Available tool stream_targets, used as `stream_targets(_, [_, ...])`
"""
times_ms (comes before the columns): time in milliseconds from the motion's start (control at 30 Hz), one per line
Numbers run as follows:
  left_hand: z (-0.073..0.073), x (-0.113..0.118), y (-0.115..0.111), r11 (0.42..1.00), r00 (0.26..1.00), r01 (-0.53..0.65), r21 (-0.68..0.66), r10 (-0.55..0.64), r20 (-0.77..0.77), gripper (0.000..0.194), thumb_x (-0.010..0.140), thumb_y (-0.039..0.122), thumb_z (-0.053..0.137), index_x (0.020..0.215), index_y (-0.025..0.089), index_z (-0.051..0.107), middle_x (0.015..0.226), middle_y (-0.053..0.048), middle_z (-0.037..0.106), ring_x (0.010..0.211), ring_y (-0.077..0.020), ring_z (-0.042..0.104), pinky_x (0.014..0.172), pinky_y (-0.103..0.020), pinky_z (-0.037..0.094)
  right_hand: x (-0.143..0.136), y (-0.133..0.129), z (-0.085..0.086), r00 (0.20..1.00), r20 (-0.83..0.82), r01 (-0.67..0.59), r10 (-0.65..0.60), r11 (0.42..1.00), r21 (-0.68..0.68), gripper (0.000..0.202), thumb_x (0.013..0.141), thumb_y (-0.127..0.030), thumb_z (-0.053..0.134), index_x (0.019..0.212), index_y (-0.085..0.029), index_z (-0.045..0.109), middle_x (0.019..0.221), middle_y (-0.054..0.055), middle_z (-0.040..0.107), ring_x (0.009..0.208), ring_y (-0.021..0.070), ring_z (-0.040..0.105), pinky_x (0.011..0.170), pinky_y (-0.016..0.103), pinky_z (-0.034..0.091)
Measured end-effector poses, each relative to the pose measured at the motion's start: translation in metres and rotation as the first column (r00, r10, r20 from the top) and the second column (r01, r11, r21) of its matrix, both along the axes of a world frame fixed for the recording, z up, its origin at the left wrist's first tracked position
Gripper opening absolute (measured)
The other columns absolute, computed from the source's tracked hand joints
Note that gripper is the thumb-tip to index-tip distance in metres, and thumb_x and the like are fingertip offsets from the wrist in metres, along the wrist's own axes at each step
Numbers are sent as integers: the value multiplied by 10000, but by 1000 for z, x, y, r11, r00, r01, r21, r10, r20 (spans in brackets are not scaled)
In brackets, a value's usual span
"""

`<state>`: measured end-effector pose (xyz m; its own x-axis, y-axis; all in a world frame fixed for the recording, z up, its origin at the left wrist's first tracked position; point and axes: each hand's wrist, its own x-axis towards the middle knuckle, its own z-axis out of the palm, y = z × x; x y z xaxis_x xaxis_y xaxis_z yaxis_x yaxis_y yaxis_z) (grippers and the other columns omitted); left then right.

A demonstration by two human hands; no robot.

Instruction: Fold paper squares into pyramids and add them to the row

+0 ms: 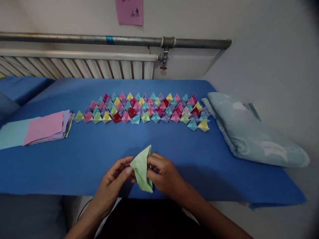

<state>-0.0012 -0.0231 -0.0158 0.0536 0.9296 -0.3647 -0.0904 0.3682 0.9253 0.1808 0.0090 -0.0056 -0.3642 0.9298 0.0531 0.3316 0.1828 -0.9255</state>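
A pale green folded paper boat [141,167] is held above the near edge of the blue-covered table, tilted on its side with one point upward. My left hand [117,177] pinches its left corner between thumb and fingers. At its right side, my right hand [161,172] is closed with fingertips at the paper's opening; part of those fingers is hidden behind the folds. Beyond the hands stand rows of small folded paper boats [145,117] in pink, red, yellow, green, blue and purple.
A stack of coloured paper sheets [47,126] lies at the left. On the right rests a folded grey-green blanket [249,132]. Behind the blue table cover [99,166] are a white radiator [114,69] and a metal pipe [137,41] with a valve. A pink note [129,13] hangs on the wall.
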Motion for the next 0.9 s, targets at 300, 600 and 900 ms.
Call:
stream_targets(300, [6, 8, 2, 990, 966, 88, 106, -59, -252, 669, 727, 463, 718, 1287, 171, 499, 880, -65, 698, 793, -228, 662, 698, -335, 523, -10, -1, -3, 989, 129, -99, 71, 970, 223, 178, 800, -59, 499, 831, -199, 603, 779, -2, 545, 718, 132, 528, 652, 239, 413])
stream_targets(600, [12, 14, 8, 972, 857, 110, 208, 13, -515, 360, 800, 353, 575, 1118, 191, 620, 899, -64, 717, 788, -235, 666, 704, -339, 495, -12, -1, -3, 962, 241, -196, 124, 933, 300, 185, 884, -92, 439, 893, -185, 598, 822, 31, 568, 764, 149, 555, 703, 255, 454])
stream_targets(900, [0, 20, 17, 922, 711, 191, 338, 108, -695, 184, 801, 172, 468, 918, 199, 608, 764, -23, 653, 686, -189, 618, 670, -316, 477, -9, 0, -14, 929, 369, -150, 11, 924, 352, 378, 895, -98, 421, 1230, -198, 566, 978, 82, 629, 852, 192, 617, 783, 310, 511])
